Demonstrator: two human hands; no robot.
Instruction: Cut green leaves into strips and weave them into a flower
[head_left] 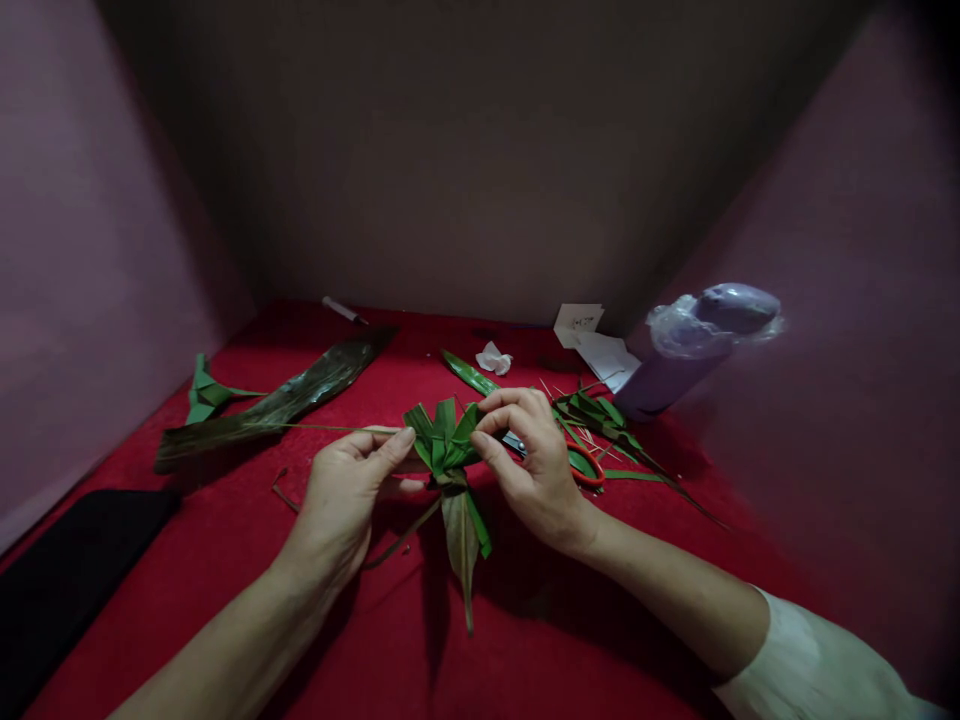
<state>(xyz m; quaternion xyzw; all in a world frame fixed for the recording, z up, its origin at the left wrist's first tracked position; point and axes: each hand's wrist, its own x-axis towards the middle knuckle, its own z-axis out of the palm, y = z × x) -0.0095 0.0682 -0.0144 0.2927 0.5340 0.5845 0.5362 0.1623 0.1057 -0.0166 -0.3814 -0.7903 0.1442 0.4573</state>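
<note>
Held up over the red cloth is a folded green leaf bundle (444, 440), its loops fanned out at the top and gathered at a brownish neck. A pointed leaf tail and a thin stem hang below the neck. My left hand (351, 482) pinches the bundle's left edge between thumb and fingers. On the other side, my right hand (534, 462) has its thumb and fingertips closed on the right loop. Scissors (586, 468) with orange handles lie behind my right hand, which partly covers them.
A long dark leaf (300, 395) and a folded green leaf piece (204, 392) lie at left, above a black flat object (75, 570). Leaf scraps (600, 415), crumpled tissue (493, 358), white cards (604, 358) and a plastic-wrapped purple container (675, 365) stand or lie towards the right. A syringe-like tube (342, 309) is behind.
</note>
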